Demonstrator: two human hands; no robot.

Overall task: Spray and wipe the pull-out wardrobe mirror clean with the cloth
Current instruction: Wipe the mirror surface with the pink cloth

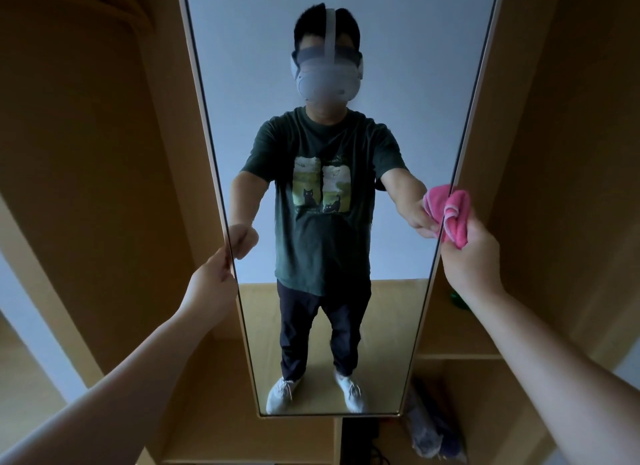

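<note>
The tall pull-out mirror (398,84) stands straight ahead in a pale frame, reflecting a person in a dark green T-shirt. My left hand (211,277) pinches the mirror's left edge at mid height. My right hand (471,257) grips a bunched pink cloth (457,215) pressed against the mirror's right edge. The cloth and both hands also show as reflections in the glass. No spray bottle can be made out for certain.
Wooden wardrobe panels (104,153) flank the mirror on both sides, with shelves (460,355) at the right. A green object (459,300) peeks out behind my right forearm. A bundled bluish item (429,426) lies on the lower right shelf. Dark cables (377,454) sit below the mirror.
</note>
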